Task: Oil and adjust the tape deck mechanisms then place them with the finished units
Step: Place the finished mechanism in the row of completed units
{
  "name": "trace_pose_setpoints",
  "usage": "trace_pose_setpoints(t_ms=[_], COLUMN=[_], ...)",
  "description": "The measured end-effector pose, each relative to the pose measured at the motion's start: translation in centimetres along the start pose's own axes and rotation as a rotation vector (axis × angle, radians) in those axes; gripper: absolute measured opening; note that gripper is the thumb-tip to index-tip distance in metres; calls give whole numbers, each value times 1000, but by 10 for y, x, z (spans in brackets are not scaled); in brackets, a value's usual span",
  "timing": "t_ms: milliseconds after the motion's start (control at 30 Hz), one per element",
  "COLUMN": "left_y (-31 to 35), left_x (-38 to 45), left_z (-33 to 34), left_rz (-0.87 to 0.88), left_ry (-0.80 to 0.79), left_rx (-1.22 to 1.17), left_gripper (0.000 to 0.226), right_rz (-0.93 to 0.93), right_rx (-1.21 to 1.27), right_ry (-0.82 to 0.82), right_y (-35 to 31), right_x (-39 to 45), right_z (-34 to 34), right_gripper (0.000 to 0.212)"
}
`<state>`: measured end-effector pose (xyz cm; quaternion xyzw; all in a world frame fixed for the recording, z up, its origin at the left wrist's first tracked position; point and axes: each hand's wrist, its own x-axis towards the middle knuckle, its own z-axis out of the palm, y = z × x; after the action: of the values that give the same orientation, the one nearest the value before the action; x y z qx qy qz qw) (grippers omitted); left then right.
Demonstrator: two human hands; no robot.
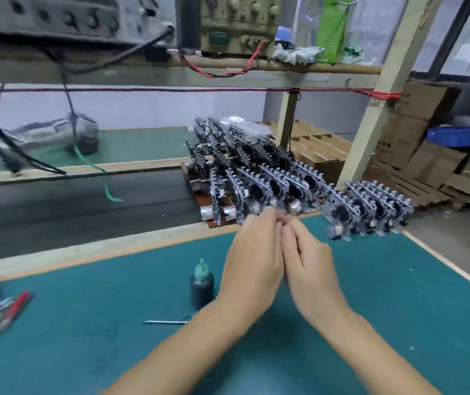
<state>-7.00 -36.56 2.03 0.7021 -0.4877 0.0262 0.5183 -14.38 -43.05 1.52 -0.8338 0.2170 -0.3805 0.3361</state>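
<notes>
Several tape deck mechanisms (259, 178) stand upright in rows on a brown board at the far edge of the green mat. A shorter row of mechanisms (368, 208) stands on the mat to their right. My left hand (252, 263) and my right hand (309, 269) are side by side above the mat, fingers stretched toward the nearest row, fingertips just short of it. Neither hand holds anything that I can see. A dark oil bottle (202, 285) with a green nozzle stands upright just left of my left hand. The picture is blurred by motion.
A thin metal rod (166, 322) lies on the green mat (99, 337) near my left forearm. A red-handled tool (14, 309) and another mechanism lie at the left edge. Test instruments (239, 24) sit on the shelf above; cardboard boxes (416, 143) are stacked at the right.
</notes>
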Motion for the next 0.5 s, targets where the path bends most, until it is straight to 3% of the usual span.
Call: trace_pose_setpoints(t_ms=[133, 267, 400, 500], left_y=[-15, -47, -73, -75], left_x=[-60, -118, -166, -193], left_z=[-100, -171, -245, -302], left_rz=[-64, -296, -498, -513], left_ry=[145, 275, 305, 355], left_rx=[52, 217, 566, 944], left_gripper=[17, 22, 13, 10], right_rz=[-149, -211, -266, -382], right_rx=[255, 230, 123, 144], right_ry=[-211, -475, -682, -747], right_y=[-71, -119, -166, -202], right_x=[-34, -62, -87, -100], right_z=[66, 145, 218, 262], right_gripper=[25, 24, 27, 21])
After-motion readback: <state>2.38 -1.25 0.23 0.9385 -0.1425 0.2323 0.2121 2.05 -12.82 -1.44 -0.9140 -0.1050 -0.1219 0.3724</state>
